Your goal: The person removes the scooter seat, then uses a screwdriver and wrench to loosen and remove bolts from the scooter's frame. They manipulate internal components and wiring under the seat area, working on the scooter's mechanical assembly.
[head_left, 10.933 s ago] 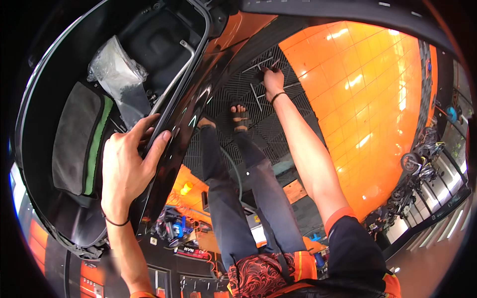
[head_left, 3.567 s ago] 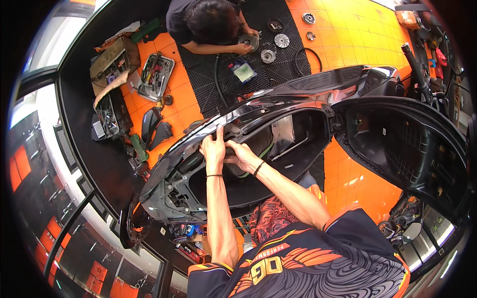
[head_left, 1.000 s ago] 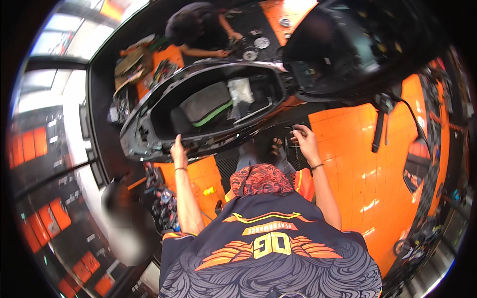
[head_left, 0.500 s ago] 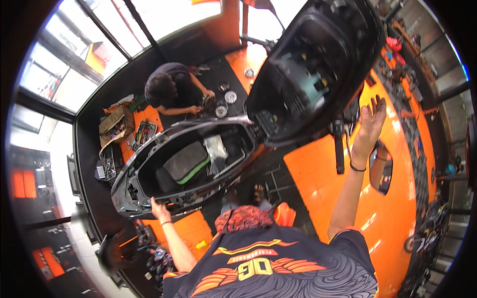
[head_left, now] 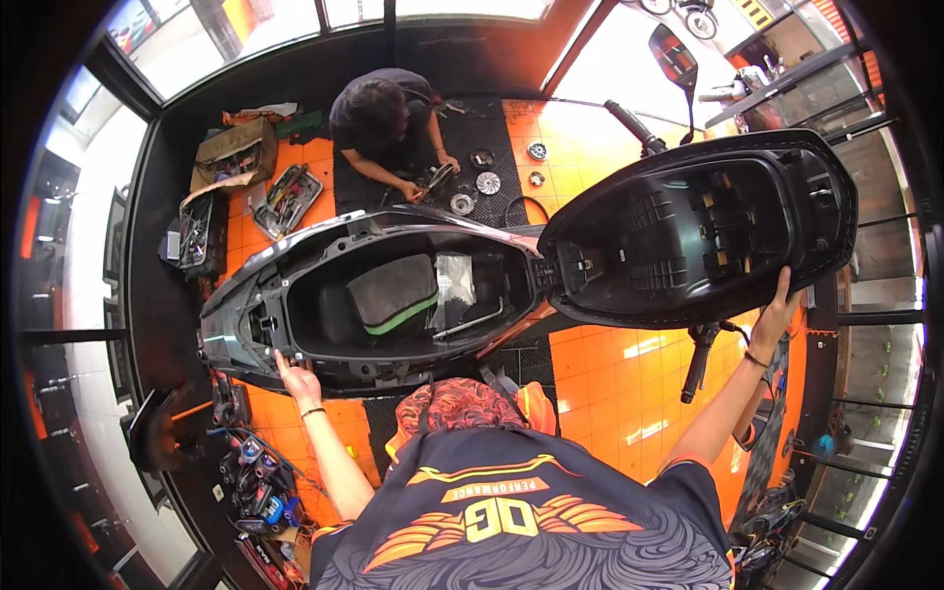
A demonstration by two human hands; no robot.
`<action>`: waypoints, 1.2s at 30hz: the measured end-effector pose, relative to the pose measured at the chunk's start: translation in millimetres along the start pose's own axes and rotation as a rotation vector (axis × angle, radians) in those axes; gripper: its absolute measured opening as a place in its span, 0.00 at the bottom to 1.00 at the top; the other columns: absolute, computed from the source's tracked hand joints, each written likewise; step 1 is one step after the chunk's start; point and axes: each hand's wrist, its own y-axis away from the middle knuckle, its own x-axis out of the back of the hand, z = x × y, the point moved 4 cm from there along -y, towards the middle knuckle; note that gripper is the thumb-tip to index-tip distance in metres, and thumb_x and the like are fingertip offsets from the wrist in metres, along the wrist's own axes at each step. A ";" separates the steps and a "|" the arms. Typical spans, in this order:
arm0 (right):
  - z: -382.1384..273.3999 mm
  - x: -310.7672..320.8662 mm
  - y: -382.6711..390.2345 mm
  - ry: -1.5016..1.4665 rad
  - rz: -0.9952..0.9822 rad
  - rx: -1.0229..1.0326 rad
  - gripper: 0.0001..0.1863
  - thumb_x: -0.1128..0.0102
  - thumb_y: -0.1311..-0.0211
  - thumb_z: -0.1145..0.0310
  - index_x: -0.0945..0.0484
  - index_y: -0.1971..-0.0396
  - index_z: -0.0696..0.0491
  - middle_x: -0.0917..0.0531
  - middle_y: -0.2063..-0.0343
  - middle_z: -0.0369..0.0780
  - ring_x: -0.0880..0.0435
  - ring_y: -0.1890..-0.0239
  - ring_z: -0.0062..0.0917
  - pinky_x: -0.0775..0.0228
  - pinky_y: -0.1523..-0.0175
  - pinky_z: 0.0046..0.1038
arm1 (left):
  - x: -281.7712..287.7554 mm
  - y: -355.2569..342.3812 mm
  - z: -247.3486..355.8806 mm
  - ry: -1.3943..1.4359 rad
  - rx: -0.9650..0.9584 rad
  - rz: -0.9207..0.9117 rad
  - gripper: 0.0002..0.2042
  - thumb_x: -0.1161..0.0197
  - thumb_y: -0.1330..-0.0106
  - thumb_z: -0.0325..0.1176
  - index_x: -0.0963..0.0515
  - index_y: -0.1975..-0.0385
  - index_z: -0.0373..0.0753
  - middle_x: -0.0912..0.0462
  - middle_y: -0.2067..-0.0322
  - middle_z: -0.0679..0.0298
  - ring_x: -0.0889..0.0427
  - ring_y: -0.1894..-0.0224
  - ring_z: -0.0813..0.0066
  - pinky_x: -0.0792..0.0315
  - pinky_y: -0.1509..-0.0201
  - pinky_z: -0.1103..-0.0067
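Note:
A black scooter stands across the middle, its under-seat compartment [head_left: 324,307] exposed. Inside lie a grey pad with a green edge [head_left: 388,290], a clear plastic packet [head_left: 454,277] and a metal bar [head_left: 467,326]. The seat [head_left: 669,216], hinged at the compartment's right end, is raised with its black underside showing. My left hand [head_left: 295,379] touches the body's lower rim near the left end, fingers apart. My right hand [head_left: 775,315] grips the seat's lower outer edge; its thumb is hard to make out.
Another person [head_left: 374,108] crouches beyond the scooter, handling a part on a black mat [head_left: 462,128] among round metal parts [head_left: 488,183]. Toolboxes [head_left: 236,147] stand at the upper left, tools [head_left: 261,492] at the lower left. A handlebar grip [head_left: 698,374] and mirror [head_left: 678,59] project beside the seat.
My right hand, raised and open half a second ago, has reached the seat's edge. The seat lies further right and lower in the view, which has shifted. My left hand remains by the rim.

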 end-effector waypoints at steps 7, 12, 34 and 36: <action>-32.5 -9.1 68.1 0.182 -0.492 0.189 0.39 0.29 0.38 0.62 0.36 0.32 0.62 0.31 0.33 0.43 0.28 0.36 0.30 0.43 0.28 0.36 | -16.6 -12.6 -5.0 0.082 -0.036 0.204 0.27 0.46 0.26 0.55 0.25 0.43 0.35 0.21 0.44 0.61 0.22 0.43 0.67 0.30 0.35 0.71; -125.9 -138.0 160.5 0.283 -0.826 1.060 0.51 0.20 0.56 0.52 0.37 0.33 0.54 0.32 0.35 0.54 0.30 0.37 0.47 0.38 0.32 0.49 | -6.0 -20.1 -25.4 0.060 -0.007 0.218 0.26 0.47 0.24 0.54 0.25 0.42 0.37 0.17 0.49 0.65 0.18 0.53 0.72 0.23 0.47 0.74; -115.2 -440.4 536.1 0.135 -0.963 1.215 0.33 0.53 0.32 0.59 0.40 0.29 0.53 0.41 0.27 0.50 0.38 0.29 0.48 0.49 0.24 0.50 | 2.7 1.6 -4.2 0.165 -0.001 -0.085 0.41 0.59 0.28 0.69 0.35 0.32 0.35 0.29 0.34 0.57 0.32 0.32 0.57 0.42 0.26 0.62; -99.8 -447.8 557.3 0.123 -0.926 1.201 0.33 0.52 0.32 0.58 0.40 0.29 0.54 0.40 0.28 0.49 0.37 0.29 0.46 0.49 0.24 0.49 | 5.7 5.9 2.9 0.119 -0.043 -0.050 0.42 0.60 0.28 0.69 0.35 0.32 0.34 0.30 0.34 0.57 0.33 0.32 0.57 0.42 0.26 0.61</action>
